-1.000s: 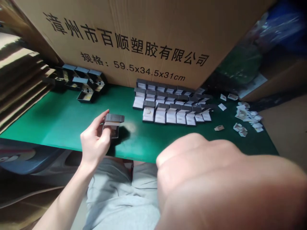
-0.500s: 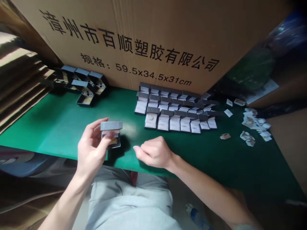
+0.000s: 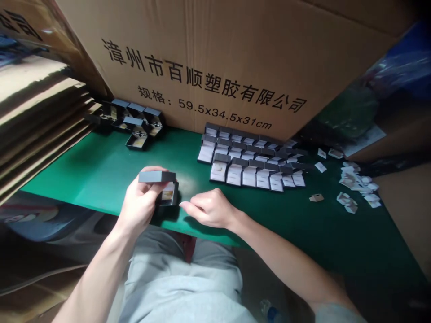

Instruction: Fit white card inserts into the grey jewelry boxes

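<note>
Box [image 3: 169, 193] with a dark lid [image 3: 156, 177] is held in the left hand [image 3: 138, 205], near the front edge of the green table [image 3: 111, 170]. The grip of this hand is closed around the box from its left side, and the lid is kept raised above the base, in which a pale lining and something yellowish are shown. Whether the base is touched to the table cannot be told. The right hand [image 3: 213, 208] is placed just beside the box, apart from it; its grip is curled closed, with the thumb pointed toward the box, and whether anything small is enclosed in it cannot be made out. Farther back on the left, a cluster of dark boxes [image 3: 133, 121] is set with lids raised, close to stacked cardboard sheets [image 3: 40, 116]. Right of the middle, white-lined boxes [image 3: 249, 170] are arranged in three rows, likewise with lids up. Toward the right end of the table, small white pieces [image 3: 353, 181] are scattered, and a brownish piece [image 3: 316, 197] is seen lying nearer the rows. Behind everything, a large carton [image 3: 208, 40] printed with dark characters is stood upright. Below the table's front edge, a bottle [image 3: 269, 310] is partly seen.
</note>
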Demonstrator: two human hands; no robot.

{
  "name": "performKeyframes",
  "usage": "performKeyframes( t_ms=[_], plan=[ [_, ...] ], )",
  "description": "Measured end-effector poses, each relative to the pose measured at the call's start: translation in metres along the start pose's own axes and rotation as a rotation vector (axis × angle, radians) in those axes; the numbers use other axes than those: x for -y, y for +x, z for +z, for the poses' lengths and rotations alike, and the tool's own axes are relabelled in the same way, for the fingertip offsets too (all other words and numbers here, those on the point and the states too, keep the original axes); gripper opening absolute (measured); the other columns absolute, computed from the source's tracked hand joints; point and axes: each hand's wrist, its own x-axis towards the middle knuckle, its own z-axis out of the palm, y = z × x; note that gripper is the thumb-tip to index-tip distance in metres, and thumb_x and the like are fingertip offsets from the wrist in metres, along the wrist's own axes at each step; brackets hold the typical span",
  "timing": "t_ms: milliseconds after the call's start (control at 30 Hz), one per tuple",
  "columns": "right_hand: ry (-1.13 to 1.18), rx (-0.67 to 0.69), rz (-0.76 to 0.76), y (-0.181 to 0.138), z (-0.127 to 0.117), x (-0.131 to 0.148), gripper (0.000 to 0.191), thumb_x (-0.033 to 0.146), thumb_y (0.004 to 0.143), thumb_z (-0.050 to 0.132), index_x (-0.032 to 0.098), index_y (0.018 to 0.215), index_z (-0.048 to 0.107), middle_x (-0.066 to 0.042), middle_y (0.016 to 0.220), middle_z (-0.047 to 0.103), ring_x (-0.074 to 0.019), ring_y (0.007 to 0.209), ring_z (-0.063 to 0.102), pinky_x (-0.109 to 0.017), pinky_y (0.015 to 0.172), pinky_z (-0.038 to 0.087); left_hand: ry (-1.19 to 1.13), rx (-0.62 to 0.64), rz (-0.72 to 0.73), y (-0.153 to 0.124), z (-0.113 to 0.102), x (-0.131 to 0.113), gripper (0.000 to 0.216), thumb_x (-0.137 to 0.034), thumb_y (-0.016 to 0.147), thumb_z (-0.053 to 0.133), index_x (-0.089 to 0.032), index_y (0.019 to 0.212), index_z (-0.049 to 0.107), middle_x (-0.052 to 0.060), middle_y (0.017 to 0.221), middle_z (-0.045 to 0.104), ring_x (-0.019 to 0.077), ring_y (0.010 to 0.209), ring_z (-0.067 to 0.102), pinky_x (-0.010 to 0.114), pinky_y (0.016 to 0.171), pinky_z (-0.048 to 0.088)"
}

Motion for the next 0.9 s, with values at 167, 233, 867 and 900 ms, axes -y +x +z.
performKeyframes(
  t_ms=[167, 233, 867, 900],
  plan=[
    [-0.033, 0.0, 0.011, -0.002, 0.001, 0.0, 0.061, 0.044, 0.111, 0.047, 0.019, 0.056, 0.054, 0.002, 0.054, 0.056, -0.0083, 0.051, 0.043, -0.028, 0.054, 0.026, -0.052, 0.0, 0.027, -0.002, 0.009, 0.002, 0.032, -0.035, 0.076, 0.082, -0.021, 0.099, 0.064, 0.0, 0.083, 0.07, 0.017, 0.071, 0.067, 0.026, 0.06, 0.054],
    [-0.019, -0.003, 0.005, -0.002, 0.001, 0.0, 0.061, 0.044, 0.111, 0.046, 0.019, 0.056, 0.055, 0.002, 0.055, 0.056, -0.0085, 0.052, 0.044, -0.028, 0.055, 0.027, -0.088, -0.009, 0.033, -0.003, 0.008, 0.003, 0.03, -0.031, 0.074, 0.083, -0.023, 0.095, 0.063, -0.001, 0.085, 0.071, 0.0174, 0.073, 0.068, 0.026, 0.061, 0.055],
    [0.154, -0.331, 0.016, 0.001, 0.004, 0.001, 0.041, 0.037, 0.094, 0.065, 0.021, 0.132, 0.058, -0.01, 0.121, 0.073, -0.0204, 0.106, 0.073, -0.032, 0.09, 0.063, 0.398, 0.079, 0.418, -0.01, -0.001, 0.007, 0.012, -0.03, 0.082, 0.076, -0.027, 0.094, 0.078, 0.002, 0.103, 0.072, 0.0238, 0.093, 0.073, 0.03, 0.072, 0.06],
    [0.154, -0.341, -0.005, 0.001, 0.003, 0.001, 0.041, 0.034, 0.095, 0.063, 0.02, 0.134, 0.057, -0.011, 0.124, 0.073, -0.021, 0.111, 0.072, -0.033, 0.095, 0.063, 0.428, 0.076, 0.434, -0.011, 0.0, 0.006, 0.012, -0.032, 0.085, 0.074, -0.026, 0.095, 0.078, 0.003, 0.101, 0.071, 0.0228, 0.09, 0.073, 0.029, 0.067, 0.059]
  ],
)
